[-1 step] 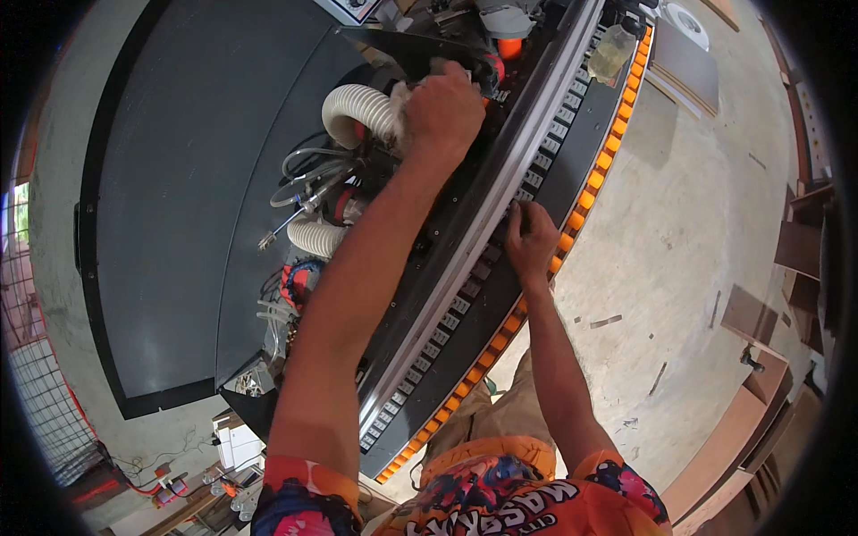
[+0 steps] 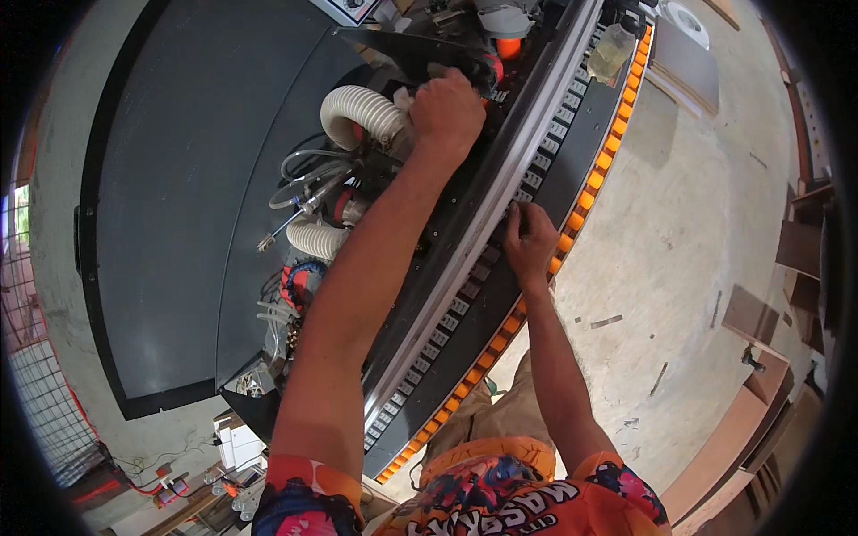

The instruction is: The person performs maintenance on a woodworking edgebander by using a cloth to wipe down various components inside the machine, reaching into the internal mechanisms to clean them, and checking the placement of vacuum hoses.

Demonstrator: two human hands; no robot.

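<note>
My left hand (image 2: 450, 112) reaches into the open machine (image 2: 460, 192), seemingly adjusting something beside the white ribbed hose (image 2: 350, 100) — fingers curled, on what I can't tell. My right fingers bend against the pad track (image 2: 543, 161), grip hidden. I'd judge steadiness comes next. Orange rollers (image 2: 577, 219) edge the black bed (image 2: 565, 179); concrete floor (image 2: 643, 304) lies beyond.

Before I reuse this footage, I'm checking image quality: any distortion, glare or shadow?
In the head view, the orange-blocked edge curves, likely fisheye bending, and the corners go black; also in the head view, the metal rail shines pale, and a soft shadow lies on the floor beside the boards.
</note>
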